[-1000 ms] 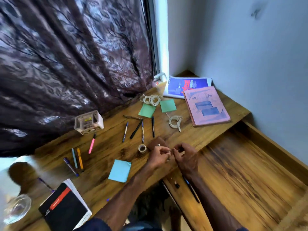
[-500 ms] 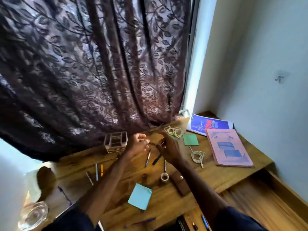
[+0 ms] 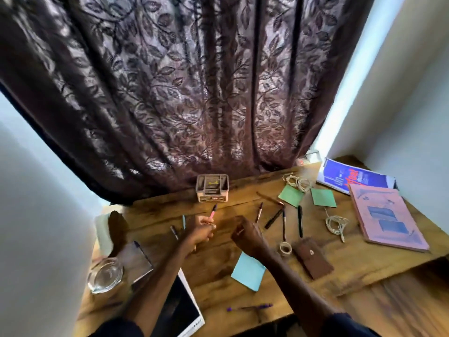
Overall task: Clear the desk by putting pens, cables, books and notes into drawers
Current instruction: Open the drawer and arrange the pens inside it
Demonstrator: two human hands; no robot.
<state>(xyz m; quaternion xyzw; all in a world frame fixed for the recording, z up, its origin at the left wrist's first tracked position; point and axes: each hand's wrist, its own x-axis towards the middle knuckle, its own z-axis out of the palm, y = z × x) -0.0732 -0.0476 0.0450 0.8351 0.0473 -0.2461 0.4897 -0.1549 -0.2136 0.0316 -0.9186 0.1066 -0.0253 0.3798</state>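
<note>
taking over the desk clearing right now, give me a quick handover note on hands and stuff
Hands: left grip holds a pink pen above the desk; right grip is curled beside it, and whether it holds anything is unclear.
On the desk: several pens right of the hands, a purple pen near the front edge, two cables, two green notes, a blue note, two books.
Done: nothing visibly stowed. Left: all of these into drawers.
</note>
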